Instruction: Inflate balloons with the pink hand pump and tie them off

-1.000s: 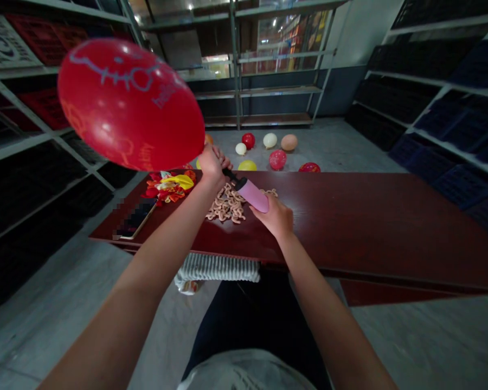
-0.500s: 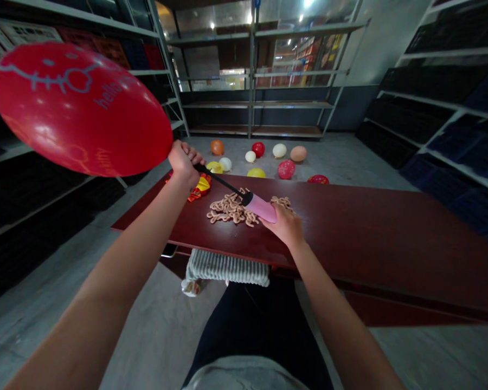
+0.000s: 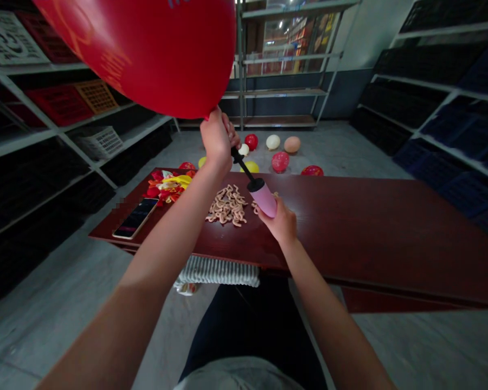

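A large red balloon (image 3: 158,49) with printed lettering fills the upper left, swollen with air. Closed round its neck is my left hand (image 3: 219,135), where the balloon meets the black end of a balloon pump (image 3: 264,199). My right hand (image 3: 280,219) wraps the pump's pink barrel, and a stretch of black rod shows between the two hands. The nozzle itself is hidden by my left fingers. Below the pump, a pile of beige curled pieces (image 3: 226,206) lies on the dark red table (image 3: 370,227).
Flat, colourful balloons (image 3: 168,187) are heaped at the table's left, by a phone (image 3: 136,218). Several inflated balloons, one pink-red (image 3: 280,162), rest on the floor behind. A grey ribbed cloth (image 3: 219,271) sits under the near edge. Shelves with crates (image 3: 65,103) stand around.
My left hand and the red balloon have moved right and up, and the pump stands steeper. Less black rod shows between my hands. The phone has come into view.
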A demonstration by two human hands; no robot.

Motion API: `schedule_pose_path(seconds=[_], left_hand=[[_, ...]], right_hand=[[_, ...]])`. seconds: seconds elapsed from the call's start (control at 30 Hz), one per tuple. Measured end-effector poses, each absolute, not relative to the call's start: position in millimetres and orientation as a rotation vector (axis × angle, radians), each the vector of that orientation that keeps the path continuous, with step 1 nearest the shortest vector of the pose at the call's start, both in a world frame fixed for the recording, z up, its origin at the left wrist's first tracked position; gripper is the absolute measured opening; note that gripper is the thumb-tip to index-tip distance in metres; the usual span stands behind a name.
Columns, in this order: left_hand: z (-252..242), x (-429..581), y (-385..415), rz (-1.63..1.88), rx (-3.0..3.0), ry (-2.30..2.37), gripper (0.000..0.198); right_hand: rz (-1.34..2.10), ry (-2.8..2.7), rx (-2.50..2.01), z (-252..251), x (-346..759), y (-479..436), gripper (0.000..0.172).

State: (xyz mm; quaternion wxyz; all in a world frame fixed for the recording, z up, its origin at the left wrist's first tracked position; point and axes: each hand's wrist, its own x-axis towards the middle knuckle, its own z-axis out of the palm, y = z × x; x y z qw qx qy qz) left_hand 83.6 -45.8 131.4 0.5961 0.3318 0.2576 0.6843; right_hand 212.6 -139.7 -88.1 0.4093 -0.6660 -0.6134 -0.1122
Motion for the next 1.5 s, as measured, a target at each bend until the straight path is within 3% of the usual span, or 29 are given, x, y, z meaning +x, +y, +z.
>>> schedule_pose_path(seconds=[0.3,0.67,1.0,1.5], left_hand=[[75.5,131.5,-49.8,1.479,0.814,0.693,0.043],[88.7,49.8,-39.4,1.594,0.63,0.722,0.042],[130.3,-16.3,-29.2,1.714,0.643,0.717,0.039],[157.6,63.7,-54.6,1.629,0.977,0.581,0.04]], right_hand=[[-0.274,-1.451,-1.755,-86.6,211.9,-140.6,0.054],[-0.235,-1.716,-1.647,-84.5,209.5,-140.7,0.055],[-0.174,-1.797,-1.561,-82.6,208.9,-143.1,0.054],[-0.129,-1.633,-1.657,-83.7,214.5,-141.4,0.062]])
